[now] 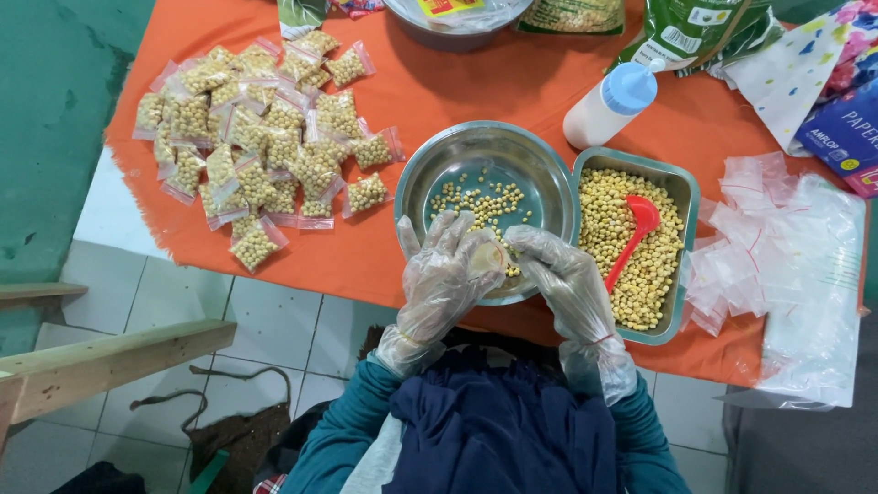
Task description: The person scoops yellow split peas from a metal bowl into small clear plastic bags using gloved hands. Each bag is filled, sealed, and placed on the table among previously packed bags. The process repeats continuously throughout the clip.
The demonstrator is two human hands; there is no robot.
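Observation:
Both my hands wear clear plastic gloves and meet over the near rim of a round steel bowl [541, 174] that has a thin scatter of yellow beans in it. My left hand [442, 279] cups a small clear bag holding a few beans [487, 258]. My right hand [562, 274] pinches the same bag at its right edge. Just right of the bowl stands a rectangular metal tray [681, 183] full of yellow beans, with a red plastic spoon [636, 233] lying in it.
A heap of several filled, sealed bean bags [256, 137] lies at the left of the orange tablecloth [439, 91]. Empty clear bags [777, 247] pile at the right. A white bottle with a blue cap [608, 102], green packets and another bowl stand at the back.

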